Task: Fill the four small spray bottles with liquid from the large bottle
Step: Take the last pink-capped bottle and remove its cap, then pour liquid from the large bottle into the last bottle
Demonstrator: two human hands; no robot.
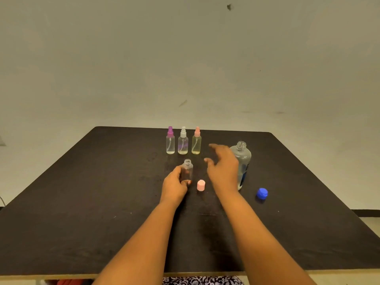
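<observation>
The left hand (174, 187) has its fingers curled round the lower body of the small open bottle (187, 170), pinning it upright on the table (82, 192). That looks like a steadying grip, so the narrow threaded neck won't tip or wander when liquid comes in.

The right hand (223, 171) is wide open and holds nothing, fingers spread in the air. The large bottle (243, 159) stands just behind it, part-hidden by the palm. Its neck is bare too, so it looks ready to be picked up and poured. How much liquid it has left, I can't tell from here.

Between the two hands, just beside the left thumb, sits the pink cap (201, 185). It's parked close, likely so it can go straight back on the small bottle. The blue cap (262, 193) lies out to the right of the right hand, near the foot of the big bottle it seems to belong to.

Beyond both hands three bottles stand in a tidy row: the purple-topped bottle (170, 141), the white-topped bottle (183, 141) and the pink-topped bottle (196, 141). All three are upright with sprayers on and pushed back out of the pouring lane. My call is that those three are dealt with and the one in the left hand is the last to fill
</observation>
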